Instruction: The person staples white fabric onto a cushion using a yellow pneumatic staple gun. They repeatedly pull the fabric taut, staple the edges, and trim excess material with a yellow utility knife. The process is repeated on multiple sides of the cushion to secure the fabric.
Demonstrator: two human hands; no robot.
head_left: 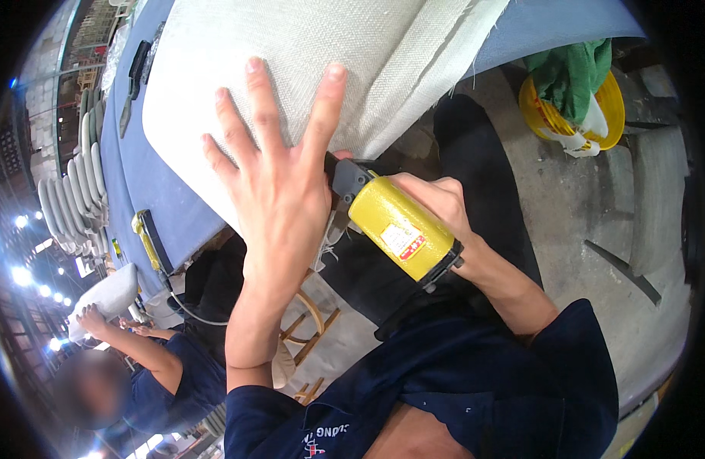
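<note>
A pale woven fabric (pixel 291 46) covers a rounded cushion or seat panel on the blue-covered table (pixel 126 176). My left hand (pixel 280 172) lies on it with fingers spread, pressing the cloth near the close edge. In my right hand (pixel 436 203) is a yellow pneumatic staple gun (pixel 402 229), gripped from its right side. The gun's dark nose reaches to the cushion's edge beside my left hand; its exact contact point is hidden by that hand. Frayed cloth edges hang at the right of the cushion.
A second yellow tool (pixel 149 237) with a hose lies at the table's left edge, below a black-handled blade (pixel 130 88). At the right stands a yellow bucket (pixel 616 115) with green cloth. A co-worker (pixel 169 375) handles a grey cushion (pixel 111 294); stacked seats (pixel 73 203) stand behind.
</note>
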